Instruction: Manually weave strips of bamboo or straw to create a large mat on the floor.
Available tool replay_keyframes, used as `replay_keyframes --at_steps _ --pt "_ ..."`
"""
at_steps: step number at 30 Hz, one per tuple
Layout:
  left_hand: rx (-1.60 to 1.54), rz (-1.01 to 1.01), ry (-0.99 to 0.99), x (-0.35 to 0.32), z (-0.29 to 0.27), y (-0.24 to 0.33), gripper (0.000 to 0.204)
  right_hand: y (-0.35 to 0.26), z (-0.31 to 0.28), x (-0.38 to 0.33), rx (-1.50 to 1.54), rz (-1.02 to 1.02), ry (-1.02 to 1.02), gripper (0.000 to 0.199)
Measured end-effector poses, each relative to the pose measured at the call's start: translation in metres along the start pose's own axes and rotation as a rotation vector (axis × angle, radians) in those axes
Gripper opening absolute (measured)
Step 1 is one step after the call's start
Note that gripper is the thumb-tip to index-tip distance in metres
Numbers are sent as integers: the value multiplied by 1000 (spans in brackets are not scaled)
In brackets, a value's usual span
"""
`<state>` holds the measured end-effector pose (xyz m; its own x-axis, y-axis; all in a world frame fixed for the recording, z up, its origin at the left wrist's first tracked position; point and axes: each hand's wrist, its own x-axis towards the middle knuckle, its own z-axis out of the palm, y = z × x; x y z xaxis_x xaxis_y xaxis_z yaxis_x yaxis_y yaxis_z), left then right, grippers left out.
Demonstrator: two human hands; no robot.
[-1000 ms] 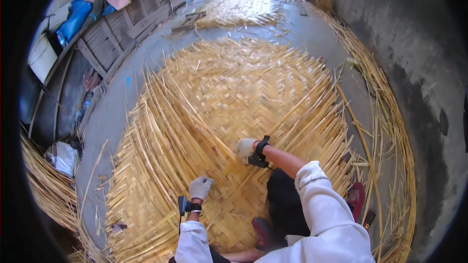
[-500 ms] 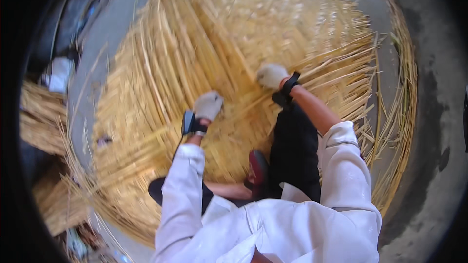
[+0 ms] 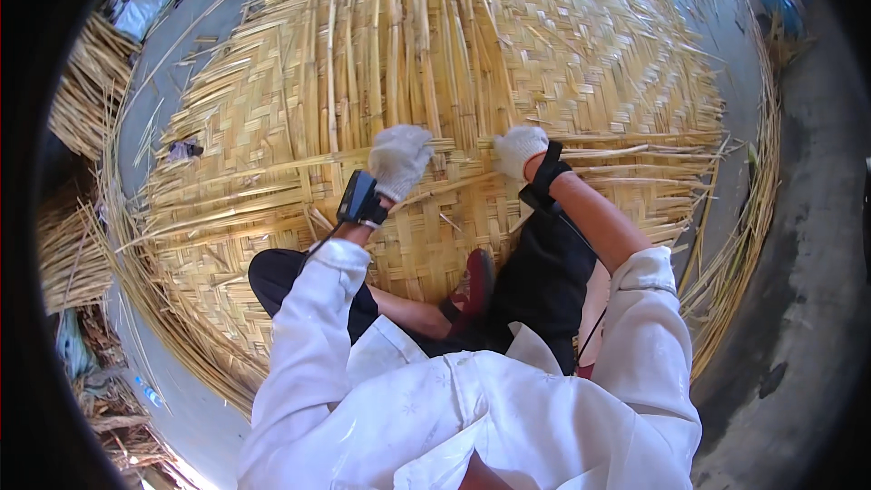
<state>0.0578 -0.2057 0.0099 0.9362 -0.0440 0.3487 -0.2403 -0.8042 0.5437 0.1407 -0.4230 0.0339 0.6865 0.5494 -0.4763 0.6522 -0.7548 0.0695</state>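
Looking down from the head view, I see both gloved hands pressed onto a large woven bamboo mat [image 3: 562,63] that covers most of the grey concrete floor [image 3: 798,245]. My left hand [image 3: 399,160], in a white knit glove, is curled closed over a loose bamboo strip [image 3: 272,168] that runs across the weave toward the left. My right hand [image 3: 520,150], gloved the same way, rests knuckles-up on the mat just beside the left; its fingers bend down over the strips, but I cannot tell whether they actually pinch one. A black device [image 3: 357,199] is strapped at the left wrist and a black band [image 3: 543,183] at the right.

Between my arms, my own folded legs in black trousers [image 3: 544,281] lie on the mat, with a red shoe [image 3: 474,283] tucked between them, hiding part of the weave. White sleeves [image 3: 313,345] fill the lower picture. Unwoven strip ends [image 3: 717,154] fan out past the mat's right edge. Bundles of spare bamboo strips [image 3: 86,91] lie on the left, well apart from the hands.
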Motion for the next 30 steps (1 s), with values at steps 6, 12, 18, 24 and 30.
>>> replay_keyframes --at_steps 6,12,18,24,30 --pt "-1406 -1041 28 -57 -4 -54 8 -31 -7 38 296 24 417 18" --pt "-1507 -1160 807 -58 2 -52 13 3 15 67 943 286 248 37" --pt "-1671 -1103 766 -53 -11 -51 23 2 37 69 664 343 535 35" --pt "-1078 -984 806 -53 -18 -50 16 1 15 53 1200 390 541 18" --pt "-1099 -1039 698 -57 -17 -43 19 -12 36 39 506 58 641 24"
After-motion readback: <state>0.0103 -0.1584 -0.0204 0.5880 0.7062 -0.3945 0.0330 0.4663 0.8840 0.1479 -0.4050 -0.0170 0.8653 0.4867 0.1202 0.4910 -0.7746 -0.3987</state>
